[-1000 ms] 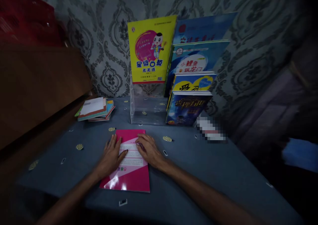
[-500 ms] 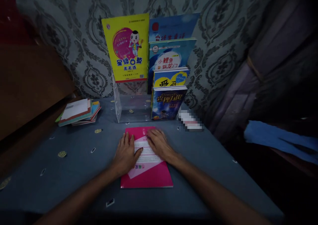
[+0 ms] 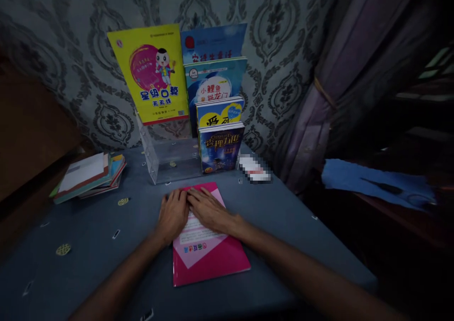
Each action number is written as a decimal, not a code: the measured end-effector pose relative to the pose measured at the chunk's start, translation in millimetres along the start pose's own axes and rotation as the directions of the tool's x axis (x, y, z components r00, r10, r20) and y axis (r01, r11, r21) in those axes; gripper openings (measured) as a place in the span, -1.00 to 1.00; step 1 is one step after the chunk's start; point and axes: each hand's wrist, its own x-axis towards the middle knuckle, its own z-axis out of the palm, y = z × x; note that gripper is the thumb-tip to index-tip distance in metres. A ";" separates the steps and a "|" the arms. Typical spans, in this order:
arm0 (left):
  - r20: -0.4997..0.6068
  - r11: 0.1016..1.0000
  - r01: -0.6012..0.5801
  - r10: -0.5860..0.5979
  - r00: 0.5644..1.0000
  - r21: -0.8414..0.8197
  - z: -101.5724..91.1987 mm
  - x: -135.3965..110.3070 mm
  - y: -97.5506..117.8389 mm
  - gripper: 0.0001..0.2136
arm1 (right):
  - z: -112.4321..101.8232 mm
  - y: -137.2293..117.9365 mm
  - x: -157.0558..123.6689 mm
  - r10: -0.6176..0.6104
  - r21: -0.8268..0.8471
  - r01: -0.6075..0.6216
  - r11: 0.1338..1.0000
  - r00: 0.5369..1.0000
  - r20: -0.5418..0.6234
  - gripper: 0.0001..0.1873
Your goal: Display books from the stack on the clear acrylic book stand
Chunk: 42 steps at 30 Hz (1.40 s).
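Note:
A pink book [image 3: 220, 262] with a paler printed panel lies flat on the table, its lettering upside down from where I look. My left hand [image 3: 173, 217] rests palm down over the book's upper left edge, fingers stretched out. Beside it, my right hand [image 3: 210, 211] lies flat across the upper part of the cover, fingertips meeting the left hand's fingers. Neither hand grips anything. Both cover the top of the printed panel.
Beyond the book stands a clear acrylic rack [image 3: 170, 173] holding a yellow workbook [image 3: 152, 75] and several blue-covered books [image 3: 220, 146]. A stack of books [image 3: 85, 177] sits left on the table [image 3: 117, 259]. A pixelated item [image 3: 254, 169] is right of the rack, near a curtain [image 3: 312, 122].
The view has turned right, so the rack and stack appear further left. My right hand has slid left across the cover until its fingers meet my left hand.

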 end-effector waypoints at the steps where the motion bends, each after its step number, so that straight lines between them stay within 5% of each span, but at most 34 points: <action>1: -0.002 1.000 -0.008 0.008 1.000 0.004 0.7 -0.6 -0.3 -0.73 | -1.2 1.1 -0.7 0.020 0.001 -0.020 1.000 1.000 -0.002 -0.59; 7: -0.019 1.000 0.008 -0.007 1.000 0.025 -1.7 -0.4 2.6 -0.73 | -3.4 16.7 -10.9 0.158 -0.016 -0.159 0.987 0.986 -0.050 -0.49; 16: -0.038 1.000 0.010 -0.009 0.999 0.012 2.7 -0.3 1.5 -0.71 | -20.5 34.8 -24.3 0.291 -0.063 -0.302 0.951 0.947 -0.139 -0.63; 23: -0.037 1.000 -0.008 0.008 0.999 -0.005 6.3 -1.7 -2.1 -0.65 | -31.1 65.7 -20.1 0.319 0.109 -0.305 0.946 0.937 -0.146 -0.67; 35: 0.048 0.915 -0.345 0.362 0.931 -0.210 10.1 29.7 6.5 -0.57 | -28.8 89.5 -18.0 0.277 0.287 -0.221 0.932 0.945 -0.172 -0.64; 42: 0.094 0.838 -0.471 0.511 0.854 -0.276 3.7 14.7 30.2 -0.56 | -29.3 87.1 -19.2 0.284 0.322 -0.219 0.921 0.943 -0.172 -0.62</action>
